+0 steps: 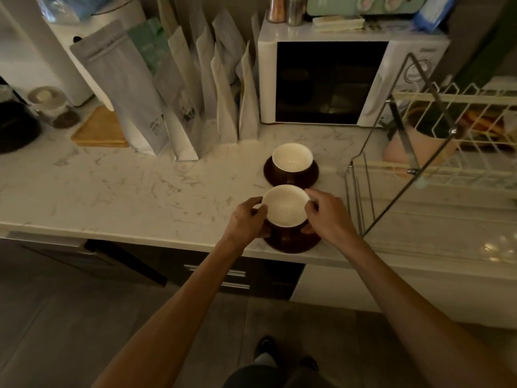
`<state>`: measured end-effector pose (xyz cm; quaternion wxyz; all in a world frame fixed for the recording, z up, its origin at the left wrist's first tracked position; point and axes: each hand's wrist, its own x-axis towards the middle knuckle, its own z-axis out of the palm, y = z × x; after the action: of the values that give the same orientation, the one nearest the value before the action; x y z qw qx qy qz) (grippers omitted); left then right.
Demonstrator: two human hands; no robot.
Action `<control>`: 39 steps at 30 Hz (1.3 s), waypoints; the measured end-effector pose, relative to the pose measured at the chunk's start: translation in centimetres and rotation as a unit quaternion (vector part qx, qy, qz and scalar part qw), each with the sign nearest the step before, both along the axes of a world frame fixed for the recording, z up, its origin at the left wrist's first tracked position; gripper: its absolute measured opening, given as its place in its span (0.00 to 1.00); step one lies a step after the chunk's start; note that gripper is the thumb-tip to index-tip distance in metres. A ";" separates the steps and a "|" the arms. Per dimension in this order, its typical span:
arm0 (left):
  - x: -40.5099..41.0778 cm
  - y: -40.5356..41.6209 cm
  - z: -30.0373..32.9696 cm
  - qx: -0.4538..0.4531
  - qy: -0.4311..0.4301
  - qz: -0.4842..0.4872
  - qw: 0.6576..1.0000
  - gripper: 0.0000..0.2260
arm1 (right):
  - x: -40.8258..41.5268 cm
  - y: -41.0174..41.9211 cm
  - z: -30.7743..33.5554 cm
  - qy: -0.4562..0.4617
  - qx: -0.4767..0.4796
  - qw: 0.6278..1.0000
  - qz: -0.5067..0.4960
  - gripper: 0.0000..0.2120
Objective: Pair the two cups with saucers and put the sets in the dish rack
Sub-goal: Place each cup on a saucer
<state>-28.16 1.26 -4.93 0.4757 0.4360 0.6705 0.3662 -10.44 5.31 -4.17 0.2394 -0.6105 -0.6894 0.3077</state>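
grey pouch [123,88]: dark print low on its front face, too small and blurred to read.
white pouch beside it [181,107]: a dark printed block low on the front, no letters can be made out.
green-tinted pouch behind [148,43]: faint pale marks, not legible.
microwave [330,79]: a small line of script at the top of the control panel and drawn swirls below it, the word cannot be read.
blue packet on top of the microwave [428,15]: pale patch on the face, no readable text.
readable words, numbers or brands: none in this dim view.
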 end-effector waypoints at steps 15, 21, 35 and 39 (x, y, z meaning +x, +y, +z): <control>1.4 0.2 -1.1 -0.005 0.030 -0.026 0.999 0.18 | 1.5 -0.5 -2.2 0.005 0.001 1.000 0.006 0.18; 1.1 0.3 -1.2 -0.008 0.022 -0.022 0.999 0.18 | 1.3 -0.3 -2.4 0.005 -0.002 1.000 0.006 0.18; 0.6 0.2 -1.8 0.009 0.054 0.002 0.999 0.19 | 1.7 -0.7 -1.6 -0.066 0.018 0.997 -0.042 0.18; 0.2 0.5 -2.0 0.007 0.062 0.029 0.998 0.21 | 1.7 -0.8 -2.3 -0.065 0.033 0.995 -0.068 0.20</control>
<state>-27.99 1.80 -6.97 0.4189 0.4416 0.7085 0.3572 -8.71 4.51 -6.45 0.2341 -0.6663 -0.6705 0.2272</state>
